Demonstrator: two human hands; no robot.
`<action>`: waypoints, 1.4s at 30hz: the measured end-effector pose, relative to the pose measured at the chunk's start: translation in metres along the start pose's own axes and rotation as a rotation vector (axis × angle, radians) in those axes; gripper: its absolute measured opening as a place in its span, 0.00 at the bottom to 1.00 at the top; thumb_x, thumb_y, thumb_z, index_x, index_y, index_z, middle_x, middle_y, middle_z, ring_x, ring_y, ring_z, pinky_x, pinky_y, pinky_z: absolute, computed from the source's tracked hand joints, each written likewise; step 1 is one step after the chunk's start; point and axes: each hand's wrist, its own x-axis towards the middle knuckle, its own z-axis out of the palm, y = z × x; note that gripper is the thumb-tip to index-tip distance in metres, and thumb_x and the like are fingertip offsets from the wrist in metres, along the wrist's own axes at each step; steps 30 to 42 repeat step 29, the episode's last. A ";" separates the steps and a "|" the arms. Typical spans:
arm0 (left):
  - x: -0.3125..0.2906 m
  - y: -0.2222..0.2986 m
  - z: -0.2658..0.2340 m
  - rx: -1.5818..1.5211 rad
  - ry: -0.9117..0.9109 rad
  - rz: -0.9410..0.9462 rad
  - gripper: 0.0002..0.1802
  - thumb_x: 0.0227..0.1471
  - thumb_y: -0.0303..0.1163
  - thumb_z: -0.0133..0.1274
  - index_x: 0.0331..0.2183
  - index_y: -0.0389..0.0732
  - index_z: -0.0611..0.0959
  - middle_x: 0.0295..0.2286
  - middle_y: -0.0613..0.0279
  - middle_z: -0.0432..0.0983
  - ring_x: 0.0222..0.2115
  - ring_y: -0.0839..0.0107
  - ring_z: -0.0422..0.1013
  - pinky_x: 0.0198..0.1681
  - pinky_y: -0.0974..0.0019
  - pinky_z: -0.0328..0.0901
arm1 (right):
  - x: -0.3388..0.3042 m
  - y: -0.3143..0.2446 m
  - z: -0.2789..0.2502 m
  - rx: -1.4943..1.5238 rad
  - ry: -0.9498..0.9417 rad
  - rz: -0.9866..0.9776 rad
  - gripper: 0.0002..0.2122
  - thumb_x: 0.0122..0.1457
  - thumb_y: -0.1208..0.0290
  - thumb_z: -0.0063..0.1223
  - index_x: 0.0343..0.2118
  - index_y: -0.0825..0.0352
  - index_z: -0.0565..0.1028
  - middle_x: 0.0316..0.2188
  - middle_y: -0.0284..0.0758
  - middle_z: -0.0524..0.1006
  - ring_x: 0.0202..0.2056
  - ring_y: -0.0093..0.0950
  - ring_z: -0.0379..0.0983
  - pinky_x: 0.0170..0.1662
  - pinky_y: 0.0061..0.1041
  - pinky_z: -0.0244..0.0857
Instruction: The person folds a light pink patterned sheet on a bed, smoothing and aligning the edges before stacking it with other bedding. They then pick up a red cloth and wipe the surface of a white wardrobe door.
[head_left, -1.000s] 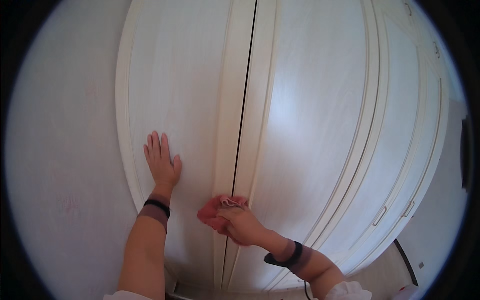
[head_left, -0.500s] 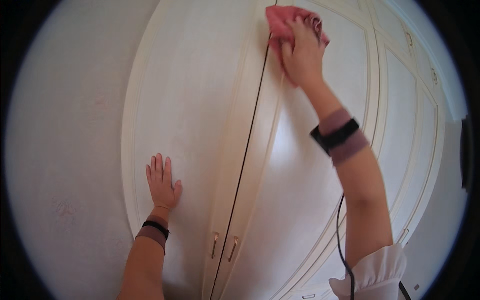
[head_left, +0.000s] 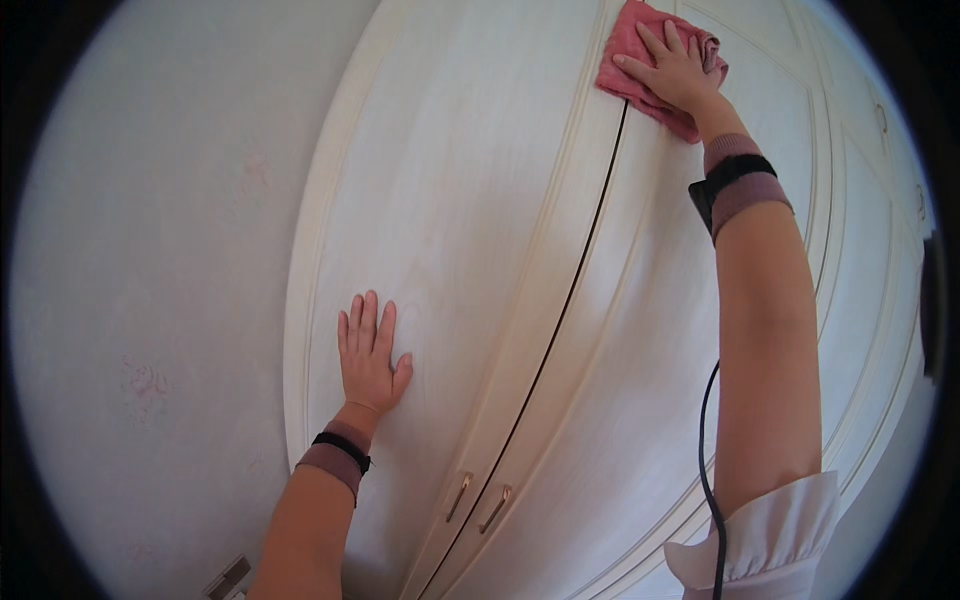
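My right hand [head_left: 680, 75] is stretched high up, its fingers spread over a pink cloth [head_left: 625, 75] and holding it flat against the wardrobe. The cloth lies across the upper part of the dark gap between two doors, partly folded at its right side. Lower down, my left hand [head_left: 370, 350] rests with its palm on the left wardrobe door [head_left: 450, 200]. It holds nothing, and its fingers point upward, slightly apart. The right wardrobe door [head_left: 640, 400] is beneath my raised right arm.
Two slim metal handles, the left handle [head_left: 458, 497] and the right handle [head_left: 494, 509], stick out low beside the gap. A patterned pale wall [head_left: 180, 250] stands left of the wardrobe. A black cable [head_left: 703, 440] hangs by my right arm. More wardrobe panels [head_left: 865, 230] continue rightward.
The view has shifted, so the wardrobe appears farther right. My right hand has slid the cloth slightly left across the door gap, its fingers now wider apart. My left hand stays on the door.
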 end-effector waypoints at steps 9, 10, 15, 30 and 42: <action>-0.002 0.006 0.012 0.014 0.016 0.009 0.40 0.50 0.41 0.48 0.64 0.38 0.64 0.66 0.46 0.51 0.67 0.44 0.47 0.68 0.39 0.37 | -0.080 -0.014 -0.044 0.172 -0.121 -0.062 0.37 0.60 0.39 0.42 0.69 0.53 0.55 0.72 0.44 0.44 0.71 0.50 0.36 0.68 0.60 0.27; -0.002 0.006 0.012 0.021 0.015 0.013 0.40 0.50 0.40 0.48 0.64 0.38 0.63 0.66 0.46 0.51 0.67 0.45 0.46 0.68 0.39 0.37 | -0.091 -0.020 -0.043 0.178 -0.128 -0.061 0.37 0.60 0.40 0.42 0.69 0.53 0.55 0.72 0.44 0.45 0.71 0.50 0.37 0.68 0.60 0.28; -0.006 0.003 0.010 0.038 0.029 0.045 0.41 0.49 0.37 0.49 0.64 0.38 0.61 0.66 0.46 0.49 0.67 0.45 0.45 0.68 0.40 0.37 | -0.165 -0.044 -0.047 0.179 -0.091 -0.070 0.38 0.59 0.39 0.43 0.69 0.54 0.55 0.72 0.43 0.44 0.71 0.50 0.39 0.66 0.65 0.27; 0.033 0.087 0.000 -0.197 0.096 0.045 0.38 0.53 0.40 0.52 0.63 0.40 0.62 0.63 0.46 0.54 0.66 0.48 0.48 0.66 0.35 0.38 | -0.365 -0.100 -0.065 0.344 -0.137 -0.094 0.39 0.52 0.44 0.57 0.67 0.50 0.61 0.72 0.40 0.45 0.67 0.48 0.53 0.64 0.69 0.30; 0.033 0.087 0.000 -0.197 0.096 0.045 0.38 0.53 0.40 0.52 0.63 0.40 0.62 0.63 0.46 0.54 0.66 0.48 0.48 0.66 0.35 0.38 | -0.365 -0.100 -0.065 0.344 -0.137 -0.094 0.39 0.52 0.44 0.57 0.67 0.50 0.61 0.72 0.40 0.45 0.67 0.48 0.53 0.64 0.69 0.30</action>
